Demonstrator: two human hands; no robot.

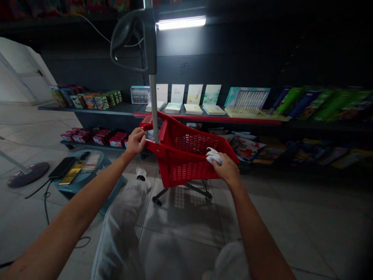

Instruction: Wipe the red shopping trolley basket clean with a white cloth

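Observation:
A red plastic shopping basket [186,155] on wheels stands on the tiled floor in front of me, its grey pole handle [153,105] rising upward. My left hand [135,142] is closed round the basket's near left rim, beside the pole. My right hand [225,168] is closed on a white cloth [213,156] and presses it against the basket's right rim. My legs in light trousers stretch out below the basket.
Dark shelves [204,114] behind the basket hold notebooks, boxed sets and books. A low blue stool [87,177] at left carries phones. A fan base [27,174] and cables lie on the floor at far left. Open tiles spread at right.

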